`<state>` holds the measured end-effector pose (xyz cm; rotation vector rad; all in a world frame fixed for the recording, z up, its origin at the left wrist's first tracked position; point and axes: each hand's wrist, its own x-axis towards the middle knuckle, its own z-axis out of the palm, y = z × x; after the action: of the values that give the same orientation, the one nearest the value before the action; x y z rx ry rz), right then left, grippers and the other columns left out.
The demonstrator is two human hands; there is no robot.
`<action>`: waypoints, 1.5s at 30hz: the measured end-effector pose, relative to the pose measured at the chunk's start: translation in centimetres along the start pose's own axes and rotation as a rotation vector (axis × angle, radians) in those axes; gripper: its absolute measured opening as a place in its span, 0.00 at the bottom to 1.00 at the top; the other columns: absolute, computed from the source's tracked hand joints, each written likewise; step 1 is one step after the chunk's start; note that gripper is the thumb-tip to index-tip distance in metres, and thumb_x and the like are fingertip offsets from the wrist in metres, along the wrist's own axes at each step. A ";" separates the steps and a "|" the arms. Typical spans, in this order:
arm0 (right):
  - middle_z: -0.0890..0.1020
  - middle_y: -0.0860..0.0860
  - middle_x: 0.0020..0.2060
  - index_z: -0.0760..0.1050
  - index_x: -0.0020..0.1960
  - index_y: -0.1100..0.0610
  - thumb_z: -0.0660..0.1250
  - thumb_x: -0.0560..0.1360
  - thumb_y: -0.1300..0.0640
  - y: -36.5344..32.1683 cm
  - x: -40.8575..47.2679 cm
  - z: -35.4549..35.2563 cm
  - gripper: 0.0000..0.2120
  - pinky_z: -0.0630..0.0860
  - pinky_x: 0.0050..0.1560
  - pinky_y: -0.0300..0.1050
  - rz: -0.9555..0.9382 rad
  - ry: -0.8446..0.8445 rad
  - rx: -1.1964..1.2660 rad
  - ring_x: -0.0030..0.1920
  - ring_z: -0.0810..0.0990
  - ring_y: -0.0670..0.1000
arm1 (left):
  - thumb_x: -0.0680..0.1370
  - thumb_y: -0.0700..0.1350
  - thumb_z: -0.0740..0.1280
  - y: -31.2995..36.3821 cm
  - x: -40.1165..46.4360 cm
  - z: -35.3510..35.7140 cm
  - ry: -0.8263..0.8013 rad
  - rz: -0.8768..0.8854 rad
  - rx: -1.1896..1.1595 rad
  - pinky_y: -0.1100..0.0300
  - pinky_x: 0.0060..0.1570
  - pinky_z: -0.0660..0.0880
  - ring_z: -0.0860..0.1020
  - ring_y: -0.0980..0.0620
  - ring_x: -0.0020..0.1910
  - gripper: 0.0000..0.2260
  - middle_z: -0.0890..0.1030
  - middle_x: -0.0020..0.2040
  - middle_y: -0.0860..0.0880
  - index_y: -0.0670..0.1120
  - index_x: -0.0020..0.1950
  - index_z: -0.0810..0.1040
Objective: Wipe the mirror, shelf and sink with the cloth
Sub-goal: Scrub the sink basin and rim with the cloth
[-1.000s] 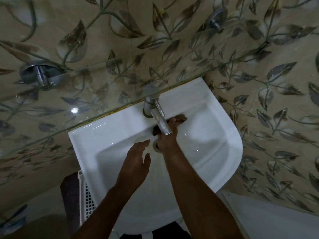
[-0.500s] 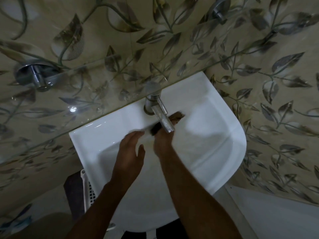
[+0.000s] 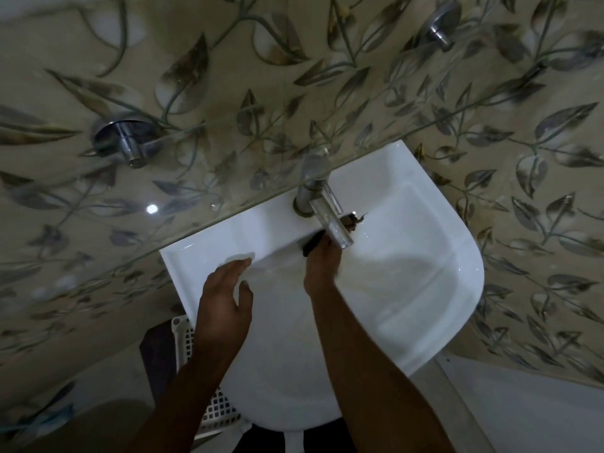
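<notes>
A white sink (image 3: pixel 434 289) hangs on a leaf-patterned tiled wall, below a clear glass shelf (image 3: pixel 163 197). A chrome tap (image 3: pixel 327 214) reaches over the basin. My right hand (image 3: pixel 322 259) is inside the basin under the tap spout, shut on a dark cloth (image 3: pixel 351 220) whose ends show on both sides of the spout. My left hand (image 3: pixel 225 302) rests flat with fingers apart on the sink's left rim, holding nothing. No mirror is in view.
Two chrome brackets (image 3: pixel 125 142) (image 3: pixel 439 27) carry the glass shelf, which overhangs the sink's back edge. A white lattice basket (image 3: pixel 199 380) stands on the floor under the sink's left side. A white surface (image 3: pixel 539 403) lies at lower right.
My left hand has slid left from over the basin onto the sink's left rim. My right hand stays under the tap with the cloth, shifted slightly toward the back wall.
</notes>
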<state>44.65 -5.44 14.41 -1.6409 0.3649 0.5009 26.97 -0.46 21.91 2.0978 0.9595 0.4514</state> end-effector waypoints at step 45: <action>0.45 0.54 0.81 0.45 0.82 0.53 0.51 0.85 0.52 9.8 -2.0 -5.8 0.29 0.48 0.78 0.62 -0.745 -0.452 -1.412 0.81 0.43 0.57 | 0.80 0.43 0.62 -4.1 -5.0 -2.0 -0.209 0.009 0.025 0.53 0.67 0.71 0.76 0.50 0.61 0.13 0.80 0.60 0.48 0.46 0.62 0.80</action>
<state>38.60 -12.56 7.61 -2.6715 -1.1821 0.5409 20.58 -1.53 20.03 2.1237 0.8378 0.2196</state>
